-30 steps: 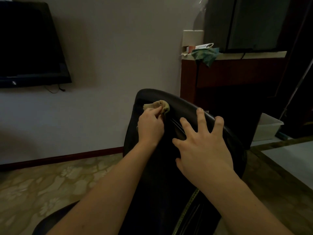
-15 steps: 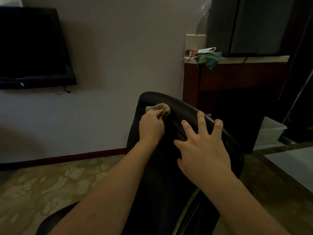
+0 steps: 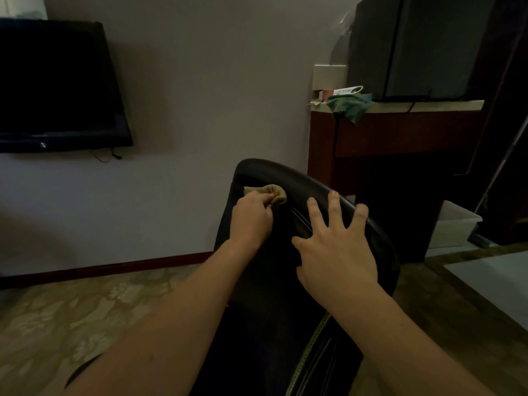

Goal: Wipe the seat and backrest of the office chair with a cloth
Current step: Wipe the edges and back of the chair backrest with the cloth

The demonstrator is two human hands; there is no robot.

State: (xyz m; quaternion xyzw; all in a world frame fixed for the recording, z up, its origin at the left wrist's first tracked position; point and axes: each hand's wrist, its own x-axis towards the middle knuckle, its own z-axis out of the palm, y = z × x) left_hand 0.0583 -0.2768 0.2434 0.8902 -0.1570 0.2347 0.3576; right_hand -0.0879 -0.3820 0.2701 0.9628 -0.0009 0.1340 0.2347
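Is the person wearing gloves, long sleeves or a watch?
No gloves: the left hand and right hand are bare. The left arm and right arm show no sleeves right up to the picture's edge. I see no watch, ring or bracelet, though the room is dim.

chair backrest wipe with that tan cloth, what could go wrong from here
1. The left hand grips the cloth bunched into a small wad near the top edge of the backrest, so each pass likely covers only a narrow strip and may leave gaps.
2. The right hand presses bare, fingers spread, on the backrest. It may smudge the surface, and the patch under it could go unwiped.
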